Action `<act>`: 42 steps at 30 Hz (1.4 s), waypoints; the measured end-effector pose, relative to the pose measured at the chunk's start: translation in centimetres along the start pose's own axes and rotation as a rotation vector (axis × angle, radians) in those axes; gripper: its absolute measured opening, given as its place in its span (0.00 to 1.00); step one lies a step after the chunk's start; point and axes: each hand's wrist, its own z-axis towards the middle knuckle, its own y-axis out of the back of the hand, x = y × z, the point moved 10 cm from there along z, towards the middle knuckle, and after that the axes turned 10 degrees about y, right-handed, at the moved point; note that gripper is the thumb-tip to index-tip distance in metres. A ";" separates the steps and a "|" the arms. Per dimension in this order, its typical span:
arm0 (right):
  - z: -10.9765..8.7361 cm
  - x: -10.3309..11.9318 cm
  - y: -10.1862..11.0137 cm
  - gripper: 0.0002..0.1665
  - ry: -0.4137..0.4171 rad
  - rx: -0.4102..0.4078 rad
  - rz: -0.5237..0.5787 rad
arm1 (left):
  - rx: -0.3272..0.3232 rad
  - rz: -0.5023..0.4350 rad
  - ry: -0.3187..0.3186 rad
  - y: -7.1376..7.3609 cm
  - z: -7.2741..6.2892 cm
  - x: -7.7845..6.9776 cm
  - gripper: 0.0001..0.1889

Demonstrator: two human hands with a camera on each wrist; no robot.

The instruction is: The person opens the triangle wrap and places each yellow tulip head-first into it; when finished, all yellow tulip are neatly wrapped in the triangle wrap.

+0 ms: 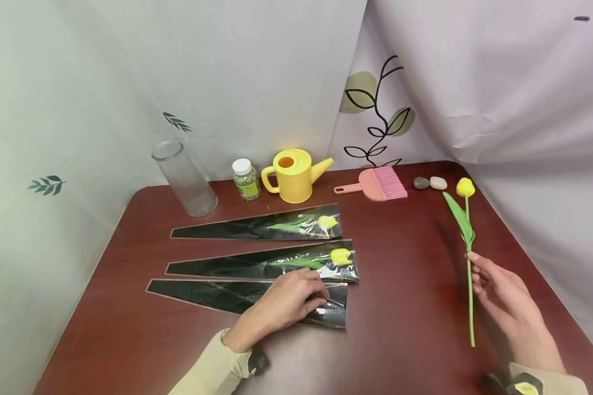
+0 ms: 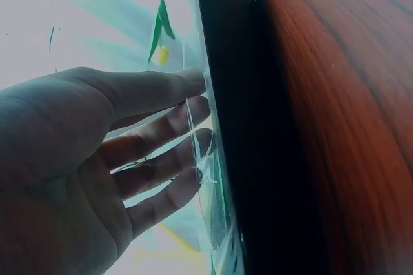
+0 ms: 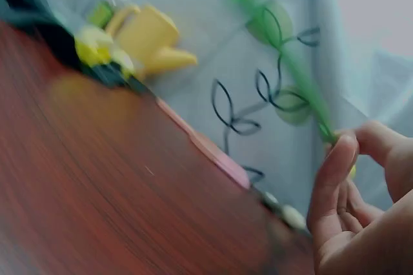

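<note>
My right hand (image 1: 511,299) pinches an artificial yellow tulip (image 1: 468,236) by its stem, just below the green leaf. The tulip is held upright over the table's right side, its bloom away from me. At the wide end of the nearest black-and-clear flower sleeve (image 1: 202,291), my left hand (image 1: 294,296) pinches the clear film at its edge; in the left wrist view the thumb and fingers (image 2: 161,117) meet this film. Beyond it lie two more sleeves, the middle sleeve (image 1: 202,267) and the far sleeve (image 1: 212,229), each with a yellow tulip inside.
Along the back stand a clear glass vase (image 1: 190,184), a white-capped jar (image 1: 247,181) and a yellow watering can (image 1: 295,178). Right of them lie a pink dustpan with a brush (image 1: 375,184), a dark stone (image 1: 420,183) and a pale stone (image 1: 438,183). Curtains border the table.
</note>
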 end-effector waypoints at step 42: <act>-6.2 -14.8 -12.8 0.23 -0.288 -0.183 -0.316 | -0.064 -0.071 0.022 0.6 0.3 -0.2 0.03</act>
